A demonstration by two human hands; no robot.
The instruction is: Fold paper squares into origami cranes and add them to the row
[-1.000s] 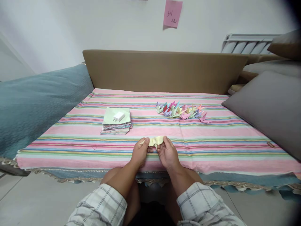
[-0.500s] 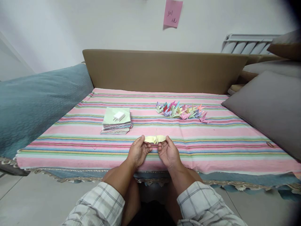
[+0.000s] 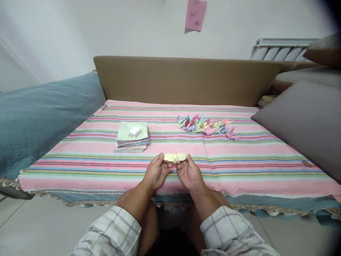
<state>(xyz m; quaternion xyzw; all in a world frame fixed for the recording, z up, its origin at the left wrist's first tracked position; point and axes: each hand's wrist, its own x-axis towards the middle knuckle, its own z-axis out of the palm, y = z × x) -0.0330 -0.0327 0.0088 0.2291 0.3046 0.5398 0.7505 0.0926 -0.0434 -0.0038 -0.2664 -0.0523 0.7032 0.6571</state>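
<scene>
A pale yellow origami crane [image 3: 170, 157] with its wings spread sideways is held over the striped cloth. My left hand [image 3: 157, 172] pinches the left wing tip between thumb and fingers. The right wing tip is pinched the same way by my right hand [image 3: 191, 173]. Fingers of both hands curl beneath the paper and hide its underside. Beyond the hands, to the right, lies a cluster of several folded paper cranes [image 3: 205, 125] in many colours. To the left is a stack of square paper sheets [image 3: 132, 142] with a white plug adapter [image 3: 135, 132] on top.
A striped cloth [image 3: 80, 156] covers the sofa seat. The brown backrest [image 3: 186, 81] rises behind it. A blue covered armrest [image 3: 48, 113] stands on the left, and grey cushions [image 3: 306, 121] lean on the right. A pink note [image 3: 196, 16] is on the wall.
My right hand has shifted slightly left, towards my left hand, and the wings are a little closer together. The left hand has hardly moved.
</scene>
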